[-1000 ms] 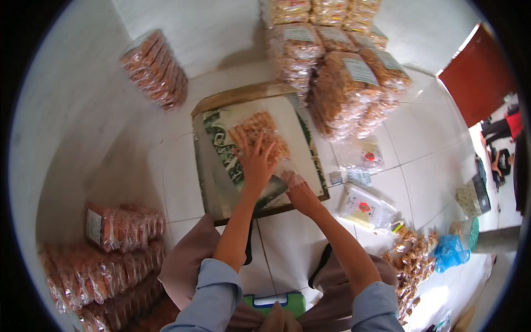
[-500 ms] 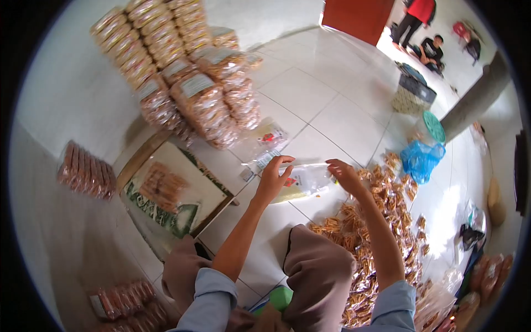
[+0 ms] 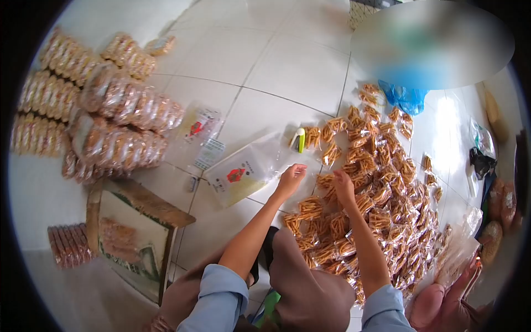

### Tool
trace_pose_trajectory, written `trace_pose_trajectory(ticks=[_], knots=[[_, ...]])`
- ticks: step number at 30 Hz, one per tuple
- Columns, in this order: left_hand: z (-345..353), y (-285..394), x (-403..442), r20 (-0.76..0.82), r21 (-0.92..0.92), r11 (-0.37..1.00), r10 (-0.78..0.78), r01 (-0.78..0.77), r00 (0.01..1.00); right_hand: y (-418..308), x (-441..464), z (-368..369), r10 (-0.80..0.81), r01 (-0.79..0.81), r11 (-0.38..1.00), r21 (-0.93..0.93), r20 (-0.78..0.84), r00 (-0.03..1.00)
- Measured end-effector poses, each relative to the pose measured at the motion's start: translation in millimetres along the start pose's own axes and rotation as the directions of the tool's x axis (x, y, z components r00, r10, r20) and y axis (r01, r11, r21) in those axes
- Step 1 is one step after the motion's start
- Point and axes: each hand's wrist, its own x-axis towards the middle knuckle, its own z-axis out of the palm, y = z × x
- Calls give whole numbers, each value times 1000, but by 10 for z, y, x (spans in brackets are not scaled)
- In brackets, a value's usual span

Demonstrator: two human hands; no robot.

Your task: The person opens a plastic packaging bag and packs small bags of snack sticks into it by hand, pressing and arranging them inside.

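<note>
My left hand (image 3: 291, 180) hovers at the right end of a clear plastic bag (image 3: 243, 171) with a red print, which lies flat on the floor. Its fingers are loosely curled, with a gap to the thumb and nothing visible between them. Over the left side of a large heap of small packets of brown stick snacks (image 3: 381, 205) is my right hand (image 3: 344, 187). Its fingers are bent and partly hidden, and no held item shows. Beyond the hands stands a small green-and-white stapler-like tool (image 3: 298, 140), beside several loose snack packets (image 3: 332, 153).
Stacked bundles of packaged snacks (image 3: 124, 105) stand at the left. Below them is a low wooden-framed table (image 3: 138, 243) with a snack pack on it. More printed plastic bags (image 3: 200, 124) lie on the tiles. A blue plastic bag (image 3: 402, 98) sits beyond the heap; a person's hand (image 3: 467, 276) shows lower right.
The view has turned to the right. Both hands have left their place over the printed plastic bag and moved toward the snack heap; the bag now lies left of them.
</note>
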Motion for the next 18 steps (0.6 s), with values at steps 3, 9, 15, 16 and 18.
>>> trace_pose_trajectory(ticks=[3, 9, 15, 16, 18], knots=[[318, -252, 287, -6, 31, 998, 63, -63, 998, 75, 207, 154, -280, 257, 947, -192, -100, 955], [760, -420, 690, -78, -104, 993, 52, -60, 996, 113, 475, 613, -268, 185, 816, -547, -76, 960], [642, -94, 574, 28, -343, 925, -162, 162, 986, -250, 363, 514, -189, 138, 958, -251, -193, 963], [609, -61, 550, -65, -226, 974, -45, 29, 997, -345, 325, 487, -131, 117, 990, -78, -210, 969], [578, -8, 506, -148, -91, 990, 96, -110, 984, -460, 268, 430, -82, 106, 989, 100, -219, 972]])
